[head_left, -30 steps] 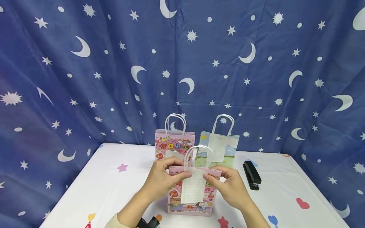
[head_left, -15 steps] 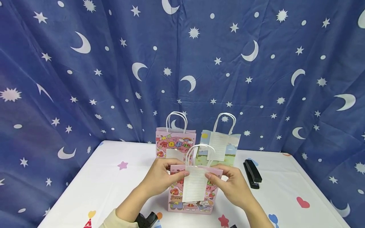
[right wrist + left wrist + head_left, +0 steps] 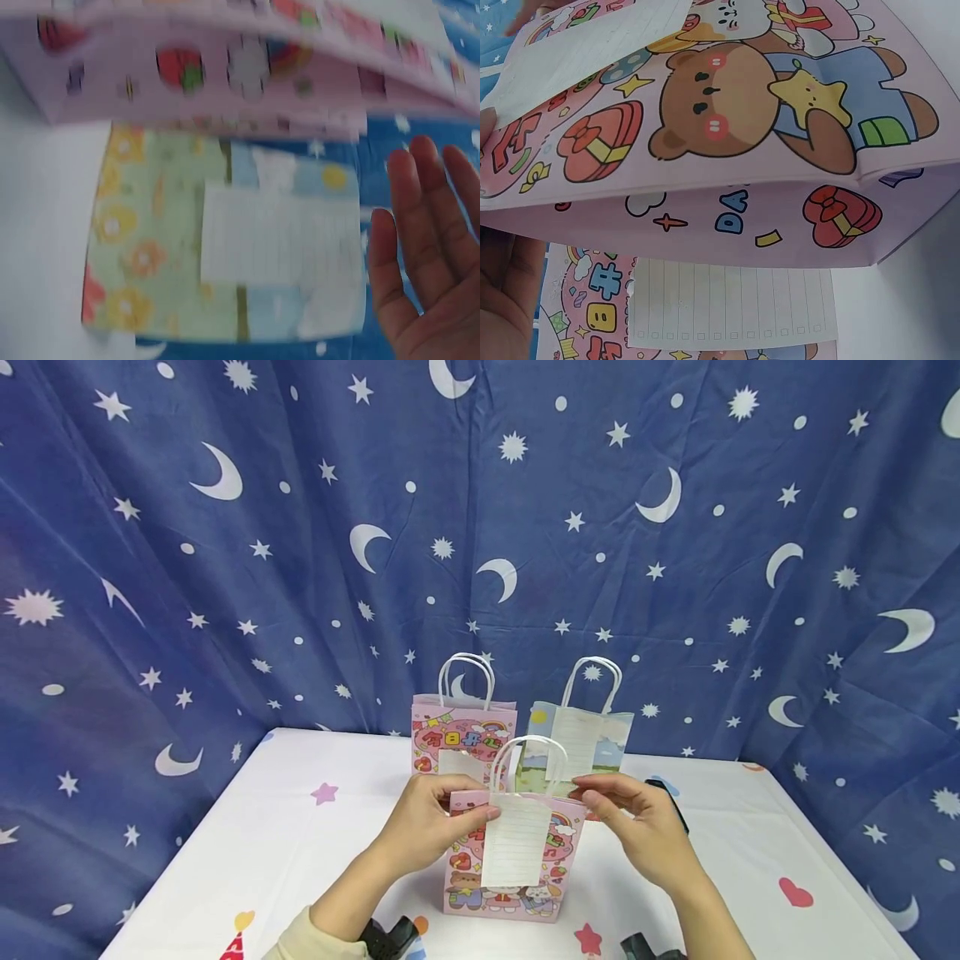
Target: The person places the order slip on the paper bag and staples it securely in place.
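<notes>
A pink paper bag [image 3: 562,864] with cartoon animals and white twisted handles stands upright at the front. A lined white paper slip [image 3: 515,847] hangs down its front face from the top edge. My left hand [image 3: 427,822] pinches the bag's top left part, thumb at the slip's edge and fingers behind the bag. In the left wrist view, a bear print [image 3: 720,101] on the bag fills the upper part. My right hand [image 3: 641,827] is at the bag's top right corner; the right wrist view shows its fingers [image 3: 420,217] nearly straight and holding nothing.
Behind stand another pink bag [image 3: 465,718] and a green-and-blue landscape bag [image 3: 615,752], each bearing a lined slip. A black stapler [image 3: 667,792], mostly hidden by my right hand, lies to the right. The white tablecloth [image 3: 330,860] meets a blue star-and-moon curtain [image 3: 300,568].
My right hand has let go of the slip and bag top and moved right, now covering most of the stapler. My left hand keeps its pinch.
</notes>
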Demonstrator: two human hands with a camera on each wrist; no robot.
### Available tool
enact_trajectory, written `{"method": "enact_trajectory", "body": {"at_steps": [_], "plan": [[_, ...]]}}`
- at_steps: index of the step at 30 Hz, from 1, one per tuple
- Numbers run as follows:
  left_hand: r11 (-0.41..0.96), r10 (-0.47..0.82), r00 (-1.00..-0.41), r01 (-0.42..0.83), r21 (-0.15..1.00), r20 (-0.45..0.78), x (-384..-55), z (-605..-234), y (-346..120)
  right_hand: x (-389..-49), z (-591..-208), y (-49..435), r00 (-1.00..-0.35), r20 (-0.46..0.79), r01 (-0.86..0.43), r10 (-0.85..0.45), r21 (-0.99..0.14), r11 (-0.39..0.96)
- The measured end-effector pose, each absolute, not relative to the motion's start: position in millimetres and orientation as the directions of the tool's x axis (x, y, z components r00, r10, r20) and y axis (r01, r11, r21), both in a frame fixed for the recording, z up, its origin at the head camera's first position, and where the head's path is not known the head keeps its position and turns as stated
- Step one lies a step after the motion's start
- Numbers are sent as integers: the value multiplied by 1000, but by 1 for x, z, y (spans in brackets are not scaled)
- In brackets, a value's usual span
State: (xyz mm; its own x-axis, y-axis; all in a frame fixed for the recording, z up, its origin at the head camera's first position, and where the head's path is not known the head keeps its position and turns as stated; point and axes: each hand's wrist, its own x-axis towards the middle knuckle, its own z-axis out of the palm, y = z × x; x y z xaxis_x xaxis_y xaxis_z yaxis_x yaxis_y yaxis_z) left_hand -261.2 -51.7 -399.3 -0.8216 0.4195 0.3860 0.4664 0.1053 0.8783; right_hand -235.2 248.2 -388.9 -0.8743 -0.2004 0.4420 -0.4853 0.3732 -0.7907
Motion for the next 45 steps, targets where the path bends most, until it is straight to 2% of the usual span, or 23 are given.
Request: {"method": "enact_trajectory", "body": {"at_steps": [5,13,22,31,45], "plan": [[96,421,-829,445,890,368,-263,-401,-51,-241,-384,272,-913,407,-379,-37,-810,447],[75,428,-826,438,896,367,-263,-400,-52,-250,-391,306,-937,289,-94,197,-751,654],[94,426,-830,436,895,360,-262,-400,-52,-264,-417,334,-924,151,132,353,-739,661],[93,424,-829,441,893,365,-262,-400,-51,-270,-439,362,-928,41,233,371,-714,661],[88,420,-836,425,901,353,-263,-401,-51,-276,-456,378,-944,-58,277,324,-672,686]]}}
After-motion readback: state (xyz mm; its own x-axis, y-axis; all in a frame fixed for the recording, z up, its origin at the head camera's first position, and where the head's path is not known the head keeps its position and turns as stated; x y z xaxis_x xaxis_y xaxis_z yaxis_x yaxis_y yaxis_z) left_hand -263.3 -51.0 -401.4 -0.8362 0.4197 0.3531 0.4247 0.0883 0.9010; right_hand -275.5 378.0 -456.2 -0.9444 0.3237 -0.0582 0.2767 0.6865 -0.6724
